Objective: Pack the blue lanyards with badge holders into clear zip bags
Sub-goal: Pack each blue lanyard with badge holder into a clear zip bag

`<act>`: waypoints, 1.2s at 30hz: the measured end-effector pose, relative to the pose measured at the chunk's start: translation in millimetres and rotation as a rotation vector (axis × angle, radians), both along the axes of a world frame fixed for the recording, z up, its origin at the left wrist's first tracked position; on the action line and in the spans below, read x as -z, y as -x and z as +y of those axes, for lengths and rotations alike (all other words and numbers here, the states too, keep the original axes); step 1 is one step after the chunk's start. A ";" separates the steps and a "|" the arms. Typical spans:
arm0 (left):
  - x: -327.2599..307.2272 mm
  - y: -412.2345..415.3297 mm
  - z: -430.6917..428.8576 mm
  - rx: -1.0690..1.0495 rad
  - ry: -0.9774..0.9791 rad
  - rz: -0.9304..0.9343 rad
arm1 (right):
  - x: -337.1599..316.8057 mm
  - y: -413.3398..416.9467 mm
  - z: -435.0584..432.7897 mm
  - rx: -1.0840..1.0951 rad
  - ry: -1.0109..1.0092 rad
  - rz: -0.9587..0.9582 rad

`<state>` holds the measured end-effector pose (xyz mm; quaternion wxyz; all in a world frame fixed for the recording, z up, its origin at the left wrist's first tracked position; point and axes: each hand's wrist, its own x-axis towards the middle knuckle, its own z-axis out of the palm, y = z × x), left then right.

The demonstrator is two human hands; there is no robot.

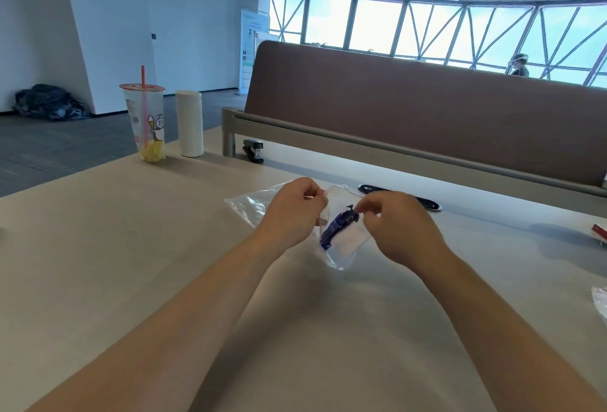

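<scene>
A clear zip bag is held up a little above the beige table, with a folded blue lanyard and its badge holder inside. My left hand pinches the bag's top edge on the left side. My right hand pinches the same edge on the right side. Another clear zip bag lies flat on the table behind my left hand, partly hidden by it.
A plastic drink cup with a red straw and a white bottle stand at the far left. A black stapler lies by the brown divider. A dark oval cable port sits behind my right hand. More plastic shows at the right edge.
</scene>
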<state>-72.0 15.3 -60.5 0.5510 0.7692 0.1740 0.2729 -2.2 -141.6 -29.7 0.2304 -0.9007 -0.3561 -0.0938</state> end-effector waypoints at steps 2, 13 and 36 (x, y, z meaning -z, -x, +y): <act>1.2 -0.7 1.7 0.004 0.012 0.007 | -1.9 -3.0 -2.7 0.006 -0.042 -0.024; 2.3 -0.4 -2.4 0.059 -0.047 0.072 | 13.3 -11.1 0.4 0.108 0.045 0.013; 19.0 61.0 -15.2 -0.108 -0.586 0.425 | 27.9 14.8 -33.2 0.202 0.009 0.031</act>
